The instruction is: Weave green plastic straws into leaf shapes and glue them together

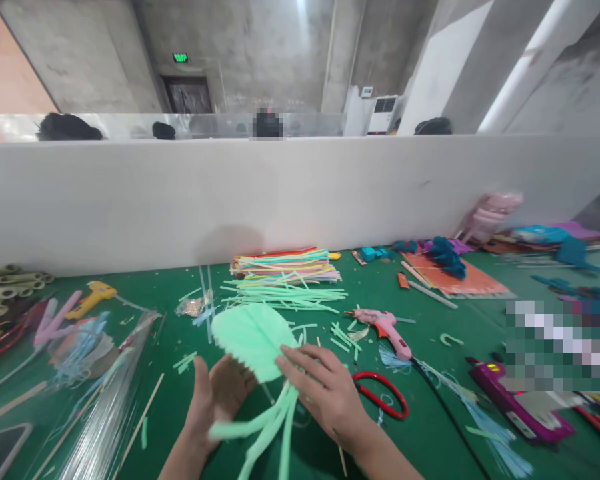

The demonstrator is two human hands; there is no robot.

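A mint-green leaf with a serrated edge hangs over the middle of the table. My right hand grips its lower right side, thumb and fingers pressed together there. Mint-green pipe cleaners trail down from below the leaf, between my hands. My left hand is under the leaf's lower left edge, thumb held apart and palm turned up. The leaf partly covers its fingertips. Red-handled scissors lie just right of my right hand.
Bundles of pipe cleaners lie behind the leaf. A pink glue gun with a black cord rests on the right, a purple glue gun farther right, a yellow one at left. Clear plastic wrap lies front left. A white partition closes the back.
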